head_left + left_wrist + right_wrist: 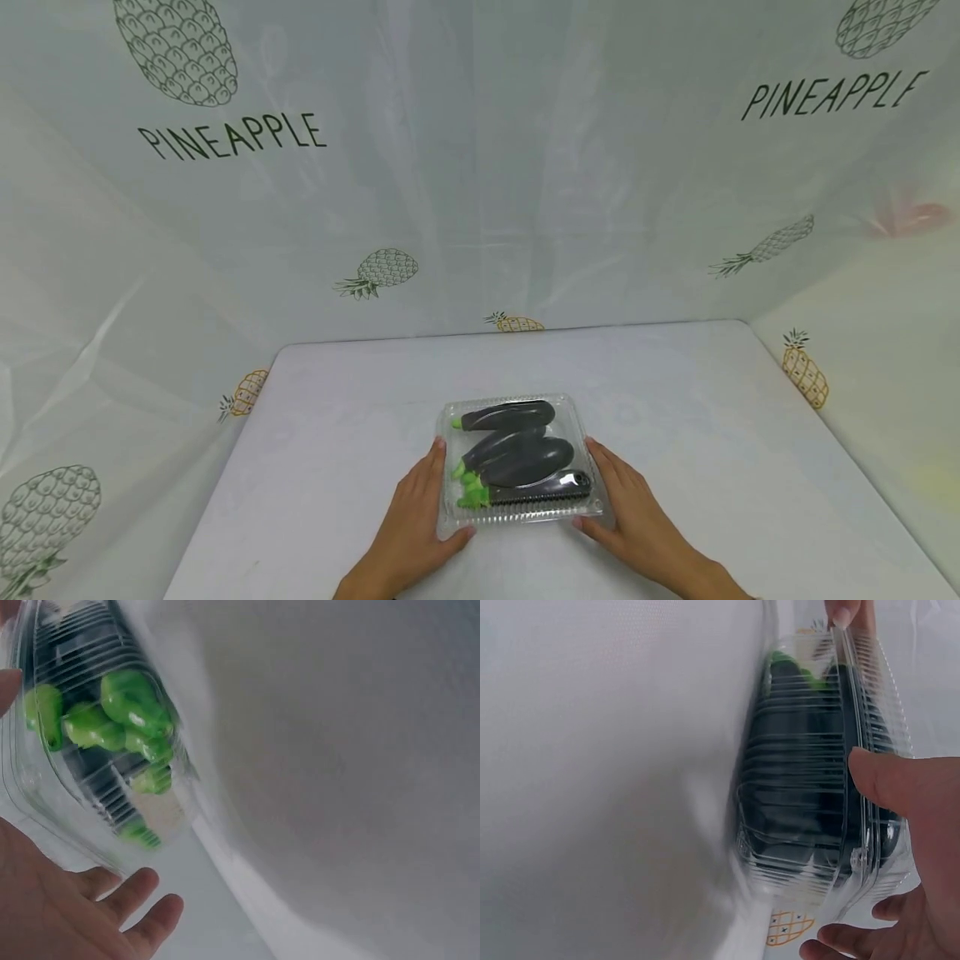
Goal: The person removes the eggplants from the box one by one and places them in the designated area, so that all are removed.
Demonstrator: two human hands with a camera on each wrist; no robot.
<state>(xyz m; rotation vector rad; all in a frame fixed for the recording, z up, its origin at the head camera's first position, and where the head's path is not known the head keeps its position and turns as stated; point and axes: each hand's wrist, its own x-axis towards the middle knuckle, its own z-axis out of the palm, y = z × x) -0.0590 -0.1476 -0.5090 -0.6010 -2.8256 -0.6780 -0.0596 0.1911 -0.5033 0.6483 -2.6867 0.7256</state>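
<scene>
A clear plastic clamshell box (525,517) with ribbed walls is at the near middle of the white table. Inside lie several dark eggplants (528,462), their green stems (135,705) toward the left side. My left hand (408,517) holds the box's left side, thumb at the near corner and fingers along the side. On the right side, my right hand (641,525) grips it the same way. In the right wrist view, the right thumb (881,780) presses near the box's rim. Whether the base touches the table is hard to tell.
The white table (337,417) spreads around the box on all sides. Behind it and along both sides hangs a pale curtain (480,167) printed with pineapples and lettering.
</scene>
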